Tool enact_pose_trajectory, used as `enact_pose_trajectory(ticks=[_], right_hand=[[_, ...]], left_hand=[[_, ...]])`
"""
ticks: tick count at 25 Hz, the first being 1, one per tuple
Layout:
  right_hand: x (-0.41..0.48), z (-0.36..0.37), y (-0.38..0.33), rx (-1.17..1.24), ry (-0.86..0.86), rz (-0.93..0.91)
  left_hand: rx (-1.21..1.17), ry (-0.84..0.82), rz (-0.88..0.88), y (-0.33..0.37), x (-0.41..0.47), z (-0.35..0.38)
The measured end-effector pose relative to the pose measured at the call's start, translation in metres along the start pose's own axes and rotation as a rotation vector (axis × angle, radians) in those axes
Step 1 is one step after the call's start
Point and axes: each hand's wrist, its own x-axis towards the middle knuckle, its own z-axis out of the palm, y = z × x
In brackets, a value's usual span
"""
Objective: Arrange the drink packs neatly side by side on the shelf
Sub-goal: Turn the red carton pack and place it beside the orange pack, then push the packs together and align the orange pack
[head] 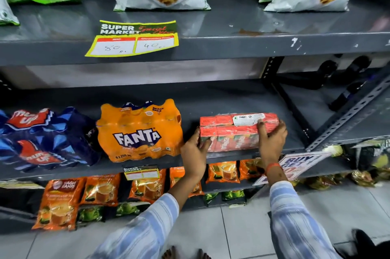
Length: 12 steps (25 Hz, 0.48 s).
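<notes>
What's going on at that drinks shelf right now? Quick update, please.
Left hand and right hand grip the red juice pack at both ends. Pack on shelf, gap to orange Fanta pack. Nothing between them.

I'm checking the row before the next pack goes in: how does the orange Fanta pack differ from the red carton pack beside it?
The Fanta pack is orange, lumpy shrink-wrapped bottles; the red carton pack is a flat-sided block. The Fanta pack stands taller and untouched; the red carton pack is lower and gripped by the left hand and right hand. Both sit on the same shelf, with a gap between them.
</notes>
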Motion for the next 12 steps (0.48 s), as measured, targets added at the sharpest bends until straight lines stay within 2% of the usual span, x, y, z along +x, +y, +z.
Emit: enact_pose_trajectory(ticks=[3, 5, 7, 8, 10, 12], right_hand=[[0.002, -0.005, 0.003, -0.011, -0.027, -0.004], [-0.002, -0.005, -0.003, -0.132, 0.004, -0.006], [-0.018, 0.000, -0.016, -0.289, 0.071, -0.144], [-0.031, 0.008, -0.026, -0.294, 0.074, -0.254], [-0.063, 0.031, -0.049, -0.195, -0.018, -0.394], [-0.104, 0.058, -0.069, -0.051, -0.203, -0.441]], left_hand=[[-0.003, -0.015, -0.014, 0.000, -0.002, 0.003], [-0.004, -0.050, -0.025, 0.005, -0.002, 0.003], [0.071, -0.050, 0.002, 0.011, -0.007, 0.000], [0.123, -0.021, 0.036, 0.013, -0.011, -0.004], [0.253, 0.096, 0.177, 0.012, -0.015, -0.022], [0.400, 0.233, 0.323, 0.003, -0.014, -0.052]])
